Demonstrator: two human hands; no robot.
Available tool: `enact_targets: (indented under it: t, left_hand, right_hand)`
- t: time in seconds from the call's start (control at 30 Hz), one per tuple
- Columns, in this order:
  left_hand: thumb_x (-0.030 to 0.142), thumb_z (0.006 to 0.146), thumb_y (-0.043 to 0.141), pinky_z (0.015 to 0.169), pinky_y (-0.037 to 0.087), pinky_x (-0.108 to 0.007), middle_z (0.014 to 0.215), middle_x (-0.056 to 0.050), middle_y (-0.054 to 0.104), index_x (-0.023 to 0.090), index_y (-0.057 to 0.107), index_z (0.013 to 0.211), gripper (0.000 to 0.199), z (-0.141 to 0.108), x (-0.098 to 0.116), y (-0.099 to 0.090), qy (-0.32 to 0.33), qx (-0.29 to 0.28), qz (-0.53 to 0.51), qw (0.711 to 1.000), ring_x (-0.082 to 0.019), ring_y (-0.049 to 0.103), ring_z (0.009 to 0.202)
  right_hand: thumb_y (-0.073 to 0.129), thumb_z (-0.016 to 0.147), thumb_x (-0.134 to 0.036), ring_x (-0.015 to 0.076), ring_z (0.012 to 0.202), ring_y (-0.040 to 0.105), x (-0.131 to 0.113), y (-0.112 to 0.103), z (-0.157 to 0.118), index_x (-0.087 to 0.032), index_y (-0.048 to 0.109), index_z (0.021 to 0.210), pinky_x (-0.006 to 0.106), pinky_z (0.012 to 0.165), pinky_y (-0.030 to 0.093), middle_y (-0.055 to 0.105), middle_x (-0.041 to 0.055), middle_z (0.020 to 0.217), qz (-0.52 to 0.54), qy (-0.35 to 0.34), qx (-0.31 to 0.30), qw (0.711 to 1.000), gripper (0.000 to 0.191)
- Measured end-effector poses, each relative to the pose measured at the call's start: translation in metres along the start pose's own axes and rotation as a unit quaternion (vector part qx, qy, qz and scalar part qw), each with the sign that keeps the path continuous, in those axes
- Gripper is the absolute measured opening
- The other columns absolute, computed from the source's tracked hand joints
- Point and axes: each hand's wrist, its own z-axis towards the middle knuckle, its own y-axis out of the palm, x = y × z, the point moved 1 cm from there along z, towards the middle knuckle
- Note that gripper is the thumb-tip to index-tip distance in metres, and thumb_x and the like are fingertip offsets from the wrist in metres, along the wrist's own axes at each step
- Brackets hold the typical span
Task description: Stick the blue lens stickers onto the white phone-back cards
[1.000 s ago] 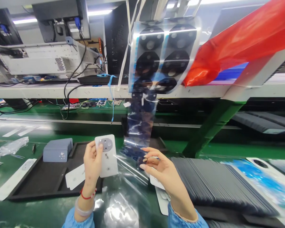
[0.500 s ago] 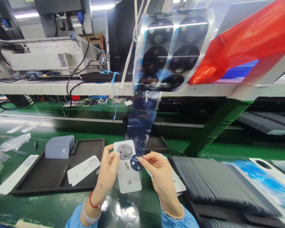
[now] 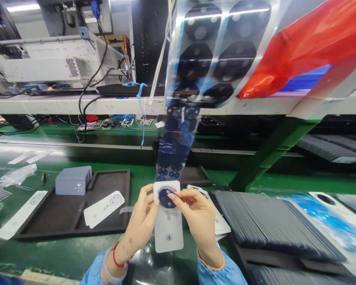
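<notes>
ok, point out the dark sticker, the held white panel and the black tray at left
Dark sticker [image 3: 165, 200]: head view, its middle.
White panel [image 3: 168, 222]: head view, body below the sticker.
Black tray [image 3: 109, 185]: head view, bare floor.

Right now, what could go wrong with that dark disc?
The dark disc might land crooked, as the right hand pinches it by one edge over the white panel. The panel could twist, since the left hand grips it near one corner. Bare fingers touching the disc might smudge it.
</notes>
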Motion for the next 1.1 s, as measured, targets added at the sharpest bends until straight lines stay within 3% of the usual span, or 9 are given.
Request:
enact_targets:
  t: [0.23, 0.7, 1.1]
  left_hand:
    - [0.043, 0.101, 0.055, 0.073, 0.055, -0.023, 0.115, -0.008, 0.077, 0.022, 0.046, 0.129, 0.036, -0.0018, -0.0014, -0.0012, 0.005, -0.004, 0.0, 1.0, -0.017, 0.074, 0.089]
    - [0.042, 0.101, 0.055, 0.077, 0.058, -0.029, 0.122, -0.011, 0.075, 0.023, 0.044, 0.129, 0.036, -0.0068, -0.0023, -0.0004, 0.002, -0.005, -0.012, 1.0, -0.024, 0.073, 0.107]
    - [0.042, 0.101, 0.055, 0.075, 0.058, -0.028, 0.12, -0.01, 0.076, 0.024, 0.042, 0.127, 0.035, -0.0058, -0.0016, -0.0001, 0.003, -0.001, -0.016, 1.0, -0.023, 0.075, 0.099]
  right_hand:
    - [0.088, 0.074, -0.024, 0.0137, 0.063, 0.073, 0.0001, -0.0007, -0.0022, -0.024, 0.077, 0.074, 0.019, 0.061, 0.061, 0.076, -0.0018, 0.07, 0.003, -0.017, 0.0, 1.0, 0.011]
    - [0.087, 0.075, -0.02, 0.0145, 0.067, 0.073, -0.0003, 0.0004, -0.0081, -0.025, 0.077, 0.076, 0.02, 0.062, 0.06, 0.075, -0.002, 0.072, -0.012, -0.05, 0.02, 0.998, 0.012]
    - [0.088, 0.075, -0.022, 0.0168, 0.067, 0.072, -0.0004, 0.0028, -0.0074, -0.023, 0.076, 0.075, 0.025, 0.062, 0.062, 0.075, 0.0001, 0.073, -0.009, -0.041, 0.03, 0.999, 0.012]
